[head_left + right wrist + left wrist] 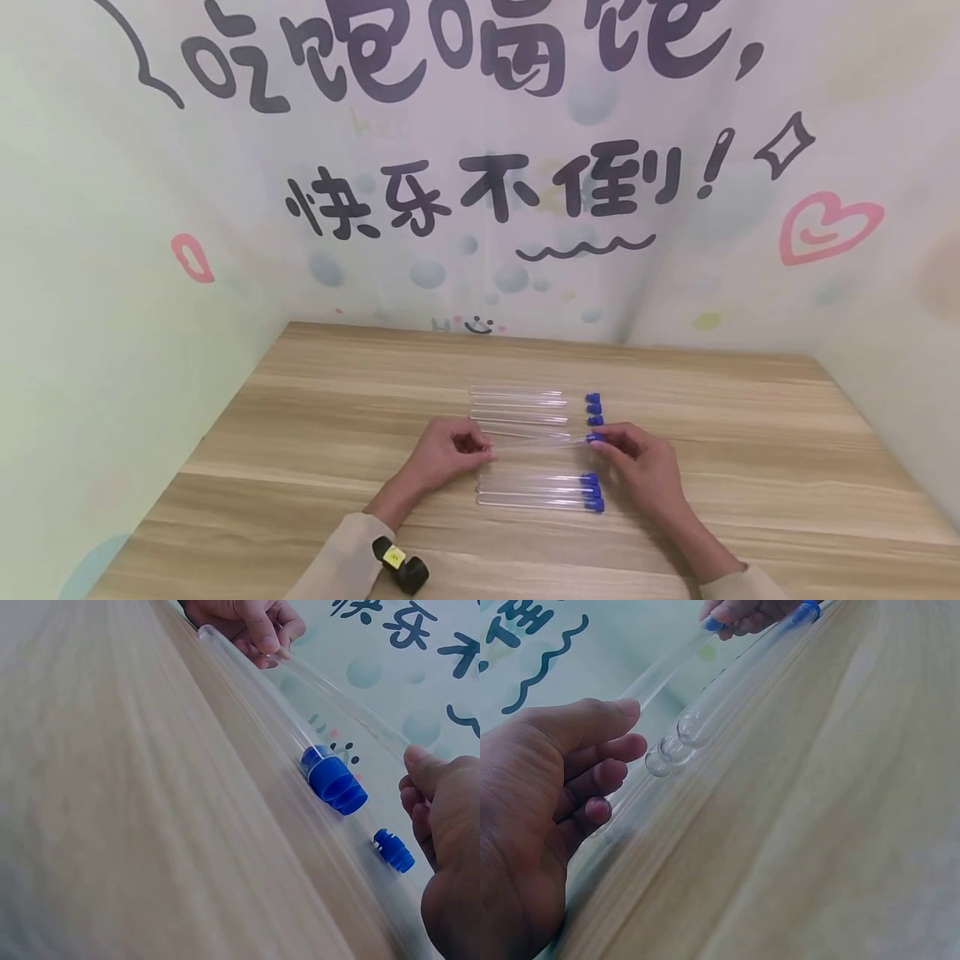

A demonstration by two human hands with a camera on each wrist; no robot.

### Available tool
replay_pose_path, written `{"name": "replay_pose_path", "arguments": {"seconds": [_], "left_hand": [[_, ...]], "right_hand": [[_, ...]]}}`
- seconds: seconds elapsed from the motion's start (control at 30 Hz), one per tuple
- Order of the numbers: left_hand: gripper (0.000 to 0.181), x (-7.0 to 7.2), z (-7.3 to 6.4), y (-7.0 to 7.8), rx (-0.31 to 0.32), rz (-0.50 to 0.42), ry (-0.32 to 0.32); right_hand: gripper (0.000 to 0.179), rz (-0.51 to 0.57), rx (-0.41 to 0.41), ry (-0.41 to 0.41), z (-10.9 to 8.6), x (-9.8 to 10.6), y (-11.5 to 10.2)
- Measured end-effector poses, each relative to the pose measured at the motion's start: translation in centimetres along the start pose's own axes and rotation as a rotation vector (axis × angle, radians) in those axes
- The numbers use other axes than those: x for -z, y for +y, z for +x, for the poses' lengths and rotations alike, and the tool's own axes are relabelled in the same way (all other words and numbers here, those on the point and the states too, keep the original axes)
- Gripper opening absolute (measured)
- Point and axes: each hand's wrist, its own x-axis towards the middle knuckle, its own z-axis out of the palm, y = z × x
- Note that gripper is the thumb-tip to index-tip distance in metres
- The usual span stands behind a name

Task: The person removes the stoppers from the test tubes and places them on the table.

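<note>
My left hand [448, 450] pinches the rounded end of a clear test tube [536, 443] between thumb and forefinger. At the tube's other end, my right hand [647, 467] pinches a blue cap [714, 624], set at the mouth; how deep it sits cannot be told. In the right wrist view the thumb hides that cap. Nearer the person lie three capped tubes [532, 502], side by side, their blue caps [334, 780] to the right. Beyond the hands, several uncapped tubes [517, 404] lie in a row, with three loose blue caps [595, 408] off their right ends.
All of it lies on a wood-grain table [300, 517]. A printed cloth [465, 275] with dark lettering hangs behind the table's far edge. A black strap with a yellow label [394, 557] is on the left sleeve.
</note>
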Motion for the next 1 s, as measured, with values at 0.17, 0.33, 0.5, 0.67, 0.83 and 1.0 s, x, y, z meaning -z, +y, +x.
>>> {"name": "replay_pose_path", "arguments": {"seconds": [0.17, 0.33, 0.5, 0.67, 0.83, 1.0], "left_hand": [[0.008, 0.0, 0.0, -0.2, -0.016, 0.005, -0.003], [0.008, 0.0, 0.0, -0.3, -0.019, 0.008, -0.006], [0.009, 0.0, 0.0, -0.3, -0.017, 0.003, -0.003], [0.01, -0.2, 0.1, -1.4, -0.018, 0.01, -0.002], [0.01, -0.7, 0.3, -3.7, 0.023, 0.023, 0.014], [0.008, -0.7, 0.3, -4.0, 0.042, 0.067, 0.067]], "right_hand": [[0.017, -0.019, -0.002, 0.032, -0.1, 0.0, -0.3], [0.017, -0.033, -0.012, 0.048, -0.1, -0.1, -0.6], [0.018, -0.056, -0.008, 0.059, -0.2, -0.1, -0.8], [0.017, -0.065, -0.009, 0.073, -0.1, -0.1, -0.8], [0.017, -0.05, -0.038, 0.062, -0.1, -0.1, -0.6], [0.018, 0.014, -0.03, 0.033, -0.1, -0.2, -0.3]]}}
